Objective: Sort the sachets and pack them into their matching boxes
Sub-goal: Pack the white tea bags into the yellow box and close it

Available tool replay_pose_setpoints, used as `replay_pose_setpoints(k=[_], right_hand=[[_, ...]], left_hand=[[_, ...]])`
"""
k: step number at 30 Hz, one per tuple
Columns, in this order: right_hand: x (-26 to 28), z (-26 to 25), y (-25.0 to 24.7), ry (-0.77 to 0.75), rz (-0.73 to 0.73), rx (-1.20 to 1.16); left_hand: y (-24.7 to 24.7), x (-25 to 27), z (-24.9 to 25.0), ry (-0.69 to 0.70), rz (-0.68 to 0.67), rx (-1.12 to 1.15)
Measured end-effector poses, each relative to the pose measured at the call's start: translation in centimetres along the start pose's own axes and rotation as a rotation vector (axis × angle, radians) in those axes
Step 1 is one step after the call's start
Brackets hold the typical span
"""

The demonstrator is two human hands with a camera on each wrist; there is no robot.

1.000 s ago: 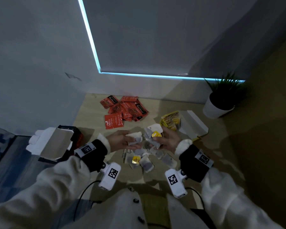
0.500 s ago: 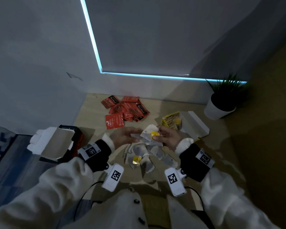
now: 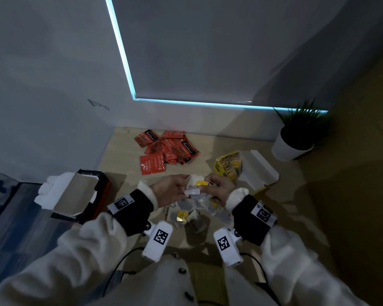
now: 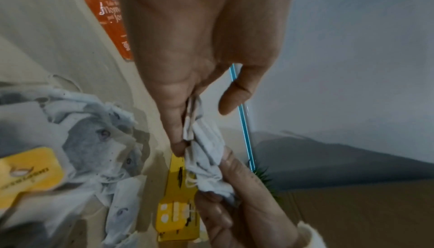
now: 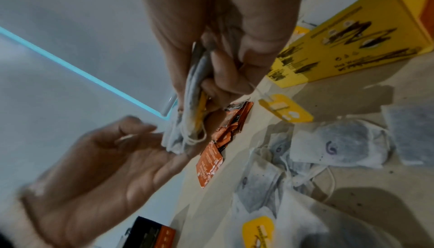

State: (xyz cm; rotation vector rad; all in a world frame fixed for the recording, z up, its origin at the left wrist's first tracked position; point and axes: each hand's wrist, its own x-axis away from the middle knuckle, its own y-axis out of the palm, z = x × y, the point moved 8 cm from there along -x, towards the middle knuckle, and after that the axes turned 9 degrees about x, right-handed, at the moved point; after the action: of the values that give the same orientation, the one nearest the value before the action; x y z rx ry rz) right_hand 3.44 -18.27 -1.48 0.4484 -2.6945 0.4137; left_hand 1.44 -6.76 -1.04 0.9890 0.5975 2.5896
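Observation:
Over a heap of loose tea bags (image 3: 192, 215) with yellow tags, both hands meet around one bundle of tea bags (image 3: 195, 186). My right hand (image 3: 217, 188) grips the bundle (image 5: 192, 103) between thumb and curled fingers, a yellow tag (image 5: 285, 108) dangling on its string. My left hand (image 3: 173, 188) pinches the bundle's other end (image 4: 204, 140). The open yellow box (image 3: 228, 164), holding tea bags, lies just right of the hands. Red sachets (image 3: 166, 149) lie in a heap beyond them. A red and black box (image 3: 102, 186) stands open at the left.
A potted plant (image 3: 294, 138) stands at the table's far right corner. The yellow box's white flap (image 3: 259, 171) spreads toward it. The wall runs close behind the red sachets, and the table's left edge (image 3: 102, 164) drops off by the red and black box.
My left hand has carried a tea bag rightward and joined it to the bundle in my right hand. Both hands now hold the bundle together, slightly farther from me.

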Motion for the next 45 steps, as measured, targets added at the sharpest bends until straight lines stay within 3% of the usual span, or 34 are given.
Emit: replay_pose_setpoints(k=[6, 9, 19, 24, 29, 32, 37, 45], right_hand=[[0.1, -0.3, 0.6, -0.08, -0.065, 0.187], [0.3, 0.4, 0.6, -0.06, -0.136, 0.21], [0.6, 1.6, -0.4, -0.047, -0.121, 0.269], [0.4, -0.3, -1.4, -0.132, -0.052, 0.252], [0.7, -2.8, -2.8, -0.224, 0.093, 0.379], [0.7, -3.0, -2.2, -0.225, 0.02, 0.406], [1.8, -0.3, 0.2, -0.183, -0.15, 0.462], [1.5, 2.9, -0.9, -0.042, -0.087, 0.566]], left_hand=[[-2.3, -0.1, 1.2, 0.175, 0.259, -0.294], [-3.2, 0.0, 1.5, 0.19, 0.3, -0.234], [-4.6, 0.1, 0.5, 0.1, 0.315, -0.03], [-4.5, -0.1, 0.1, 0.097, 0.315, 0.073], [-3.2, 0.3, 0.8, 0.134, 0.266, -0.054], [-2.9, 0.3, 1.4, 0.165, 0.257, -0.05], [-4.8, 0.8, 3.4, 0.329, 0.401, 0.067], [-5.2, 1.5, 4.4, 0.416, 0.422, 0.078]])
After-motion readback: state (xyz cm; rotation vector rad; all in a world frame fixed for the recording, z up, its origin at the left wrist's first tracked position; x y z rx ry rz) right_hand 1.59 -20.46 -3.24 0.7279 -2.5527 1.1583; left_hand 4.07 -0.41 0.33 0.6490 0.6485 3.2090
